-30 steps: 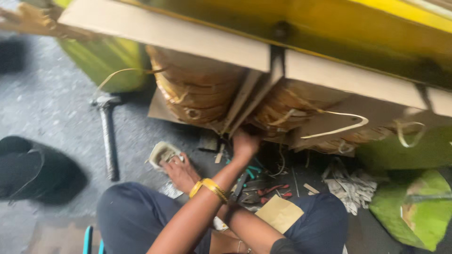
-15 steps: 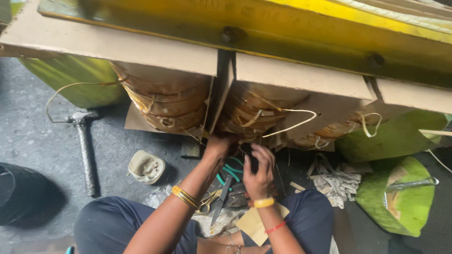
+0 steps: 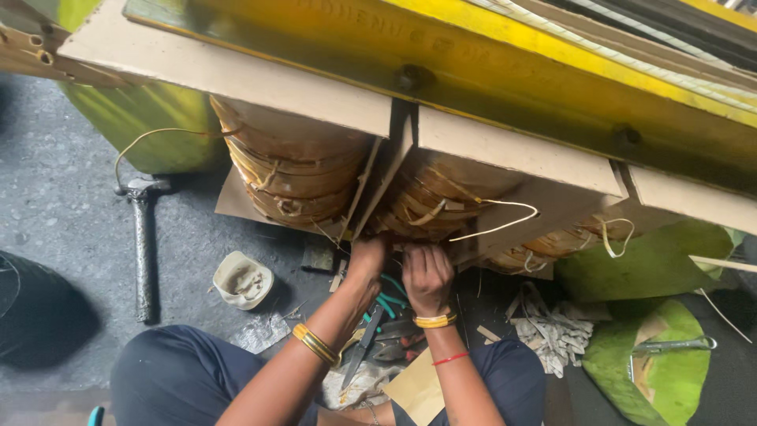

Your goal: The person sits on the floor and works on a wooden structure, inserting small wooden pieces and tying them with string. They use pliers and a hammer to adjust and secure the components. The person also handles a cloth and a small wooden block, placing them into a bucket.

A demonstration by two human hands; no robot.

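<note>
Hammer (image 3: 142, 244) lies on floor at left, small cup (image 3: 242, 279) w/ scraps near my knee. My left hand (image 3: 364, 260) & right hand (image 3: 426, 276) press under the wound coil (image 3: 441, 201), fingers curled; can't tell what they grip, tips hidden. Pliers (image 3: 371, 331) below, white scraps (image 3: 556, 331) right.

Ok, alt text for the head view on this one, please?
Seen from above, a seated person's left hand and right hand press against the underside of brown paper-wrapped coils beneath a yellow metal frame. A steel hammer and small white roll of tape lie on the grey floor.
</note>
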